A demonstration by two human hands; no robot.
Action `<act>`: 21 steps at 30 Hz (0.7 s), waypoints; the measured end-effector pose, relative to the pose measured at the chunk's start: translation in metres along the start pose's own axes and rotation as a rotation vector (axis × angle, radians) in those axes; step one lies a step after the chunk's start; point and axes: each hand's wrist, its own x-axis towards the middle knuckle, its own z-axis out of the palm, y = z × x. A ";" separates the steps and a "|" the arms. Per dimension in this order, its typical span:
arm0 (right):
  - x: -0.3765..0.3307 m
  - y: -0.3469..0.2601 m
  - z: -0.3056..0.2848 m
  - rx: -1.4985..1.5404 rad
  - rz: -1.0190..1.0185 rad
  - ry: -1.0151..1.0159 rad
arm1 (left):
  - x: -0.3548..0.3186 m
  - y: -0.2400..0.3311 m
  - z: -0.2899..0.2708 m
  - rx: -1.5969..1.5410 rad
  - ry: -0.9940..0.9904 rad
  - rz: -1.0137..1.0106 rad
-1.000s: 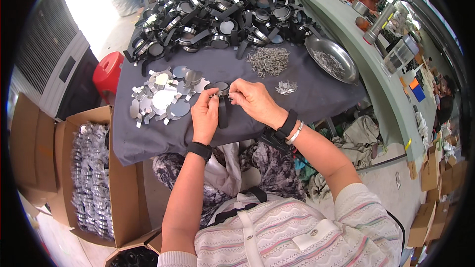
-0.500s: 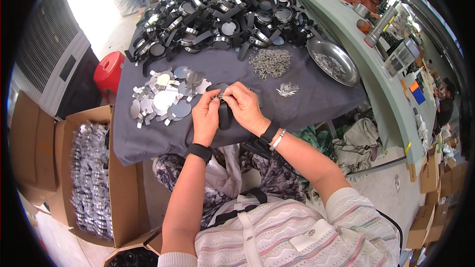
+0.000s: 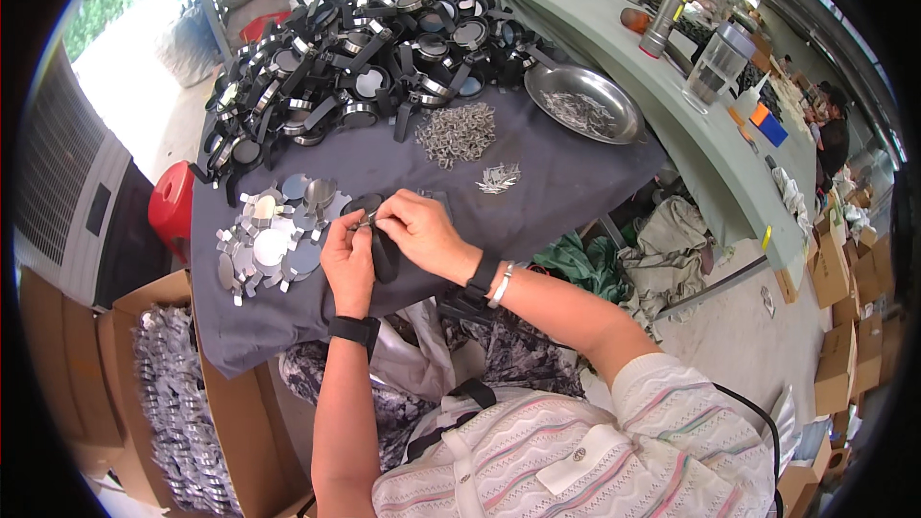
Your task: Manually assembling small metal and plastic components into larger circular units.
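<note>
Black strap piece (image 3: 382, 247) pinched by both hands' grip; metal discs (image 3: 271, 245) beside.

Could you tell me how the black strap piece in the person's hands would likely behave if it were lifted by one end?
The black strap piece would probably flop: its lower end already hangs limp below both hands. It looks light, since the fingertips of the left hand and right hand alone support it. It seems unlikely to roll.
</note>
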 end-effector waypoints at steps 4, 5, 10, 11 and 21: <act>0.005 0.020 -0.055 -0.425 -0.017 -0.072 | -0.002 0.010 0.004 0.020 0.033 -0.071; 0.007 0.027 -0.075 -0.554 0.018 -0.131 | -0.002 0.011 0.005 0.016 0.031 -0.072; 0.014 0.055 -0.110 -0.931 0.106 -0.288 | -0.001 0.011 0.001 0.008 0.018 -0.067; 0.013 0.057 -0.109 -0.994 0.109 -0.339 | -0.001 0.011 0.001 0.005 0.018 -0.062; 0.023 0.055 -0.103 -1.152 -0.118 -0.508 | 0.000 0.009 0.001 -0.016 -0.002 -0.075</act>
